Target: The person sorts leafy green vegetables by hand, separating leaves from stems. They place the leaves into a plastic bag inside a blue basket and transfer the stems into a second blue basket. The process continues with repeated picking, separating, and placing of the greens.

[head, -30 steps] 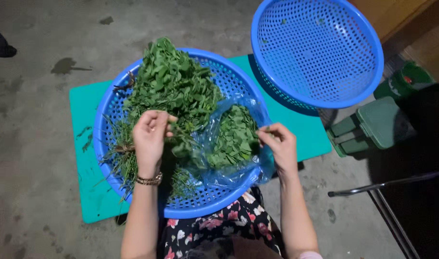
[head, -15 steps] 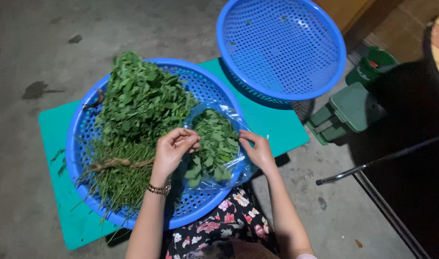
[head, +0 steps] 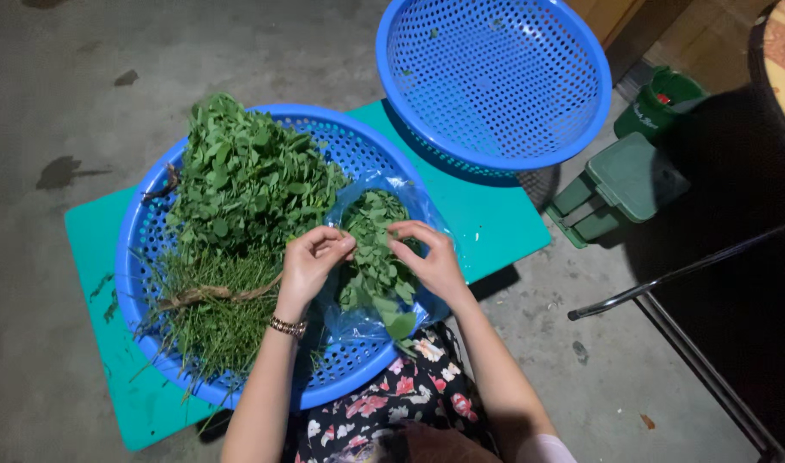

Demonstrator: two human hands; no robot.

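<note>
The teal mat [head: 487,223] is spread widest of all on the concrete floor, and on it two blue perforated baskets are counted: the near basket [head: 152,231], loaded with greens, and the far basket [head: 495,81], tipped up on its edge and almost bare (a few stray leaf bits only). One big bunch of leafy stems [head: 247,180] is laid across the near basket's left half, its stalks tied low down. Beside it, at the basket's near right, one clear plastic bag [head: 367,321] is seen, filled with plucked leaves [head: 375,249].

Both hands are brought together over that bag. The left hand [head: 311,266] is curled, fingertips pinched on a sprig of the leaves; the right hand [head: 427,257] is likewise half-closed, thumb and forefinger nipped on the same cluster. A judgement on technique: the picking is best done with the stem steadied in one hand and leaflets stripped by the other, low over the bag, so nothing is scattered. Two green lidded containers [head: 624,180] are counted at the right, and one bracelet [head: 287,326] on the left wrist.
</note>
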